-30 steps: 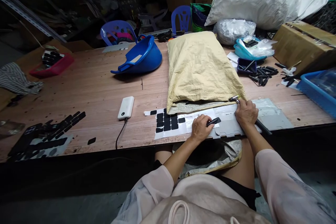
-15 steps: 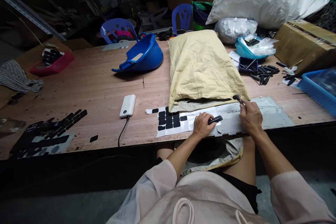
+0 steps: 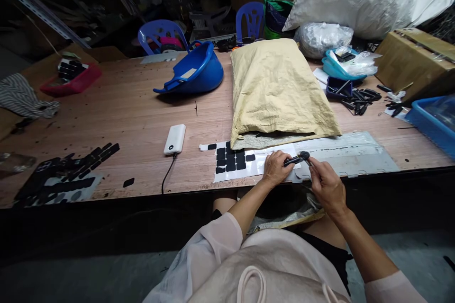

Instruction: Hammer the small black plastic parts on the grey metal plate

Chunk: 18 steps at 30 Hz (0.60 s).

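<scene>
My left hand is closed on a small black bar-shaped part at the table's front edge. My right hand is closed on a thin tool with a round dark tip, and that tip meets the end of the black part. Both hands rest over a grey metal sheet. Left of my left hand lies a white backing sheet with several black pads.
A yellow woven sack lies just behind the hands. A white power bank with a cable sits to the left, a blue basin beyond it. Loose black pads lie far left. Boxes, a blue tray and black parts are at right.
My right hand has drawn the tool back from the sack's front corner to the left and toward me, bringing its tip to the black part in my left hand.
</scene>
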Available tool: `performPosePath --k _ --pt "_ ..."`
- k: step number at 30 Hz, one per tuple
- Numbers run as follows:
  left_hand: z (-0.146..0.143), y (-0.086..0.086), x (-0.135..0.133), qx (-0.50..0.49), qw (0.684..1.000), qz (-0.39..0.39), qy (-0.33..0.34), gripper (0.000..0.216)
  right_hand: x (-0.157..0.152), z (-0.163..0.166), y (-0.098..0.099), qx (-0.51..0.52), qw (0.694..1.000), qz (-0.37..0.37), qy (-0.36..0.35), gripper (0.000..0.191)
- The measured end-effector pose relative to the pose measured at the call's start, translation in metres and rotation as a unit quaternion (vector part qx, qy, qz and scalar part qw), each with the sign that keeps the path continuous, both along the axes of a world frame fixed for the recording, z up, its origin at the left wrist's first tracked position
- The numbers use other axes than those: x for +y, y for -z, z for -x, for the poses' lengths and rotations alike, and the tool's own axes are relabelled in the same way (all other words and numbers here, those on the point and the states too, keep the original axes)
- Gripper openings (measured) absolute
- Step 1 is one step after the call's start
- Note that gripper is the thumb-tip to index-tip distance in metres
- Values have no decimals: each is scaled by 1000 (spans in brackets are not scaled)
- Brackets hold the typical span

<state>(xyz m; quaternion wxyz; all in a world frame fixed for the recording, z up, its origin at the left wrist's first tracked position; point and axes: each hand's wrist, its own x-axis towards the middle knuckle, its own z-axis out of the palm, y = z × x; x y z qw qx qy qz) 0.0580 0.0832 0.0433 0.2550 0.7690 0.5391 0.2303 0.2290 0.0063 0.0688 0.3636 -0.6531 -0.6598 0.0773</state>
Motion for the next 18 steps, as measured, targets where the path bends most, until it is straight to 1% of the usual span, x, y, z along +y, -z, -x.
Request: performPosePath --k 3,7,9,14,16,18 --pt "0 1 0 2 1000 -3 -2 14 -1 2 1 -24 999 26 3 39" --pt "0 2 0 -4 1000 -10 1 14 -1 6 -6 -34 999 -3 12 39" --pt "0 1 0 -5 1000 -9 1 15 -2 10 -7 -34 999 -12 2 40" --pt "0 -1 0 -4 1000 -3 -1 14 -3 14 4 -29 998 23 -45 40" --pt "0 -1 -1 -5 1000 2 0 14 2 8 5 -33 999 24 -36 39" --pt "0 -2 0 -5 1000 6 -1 14 14 -4 1 -47 999 10 -4 39"
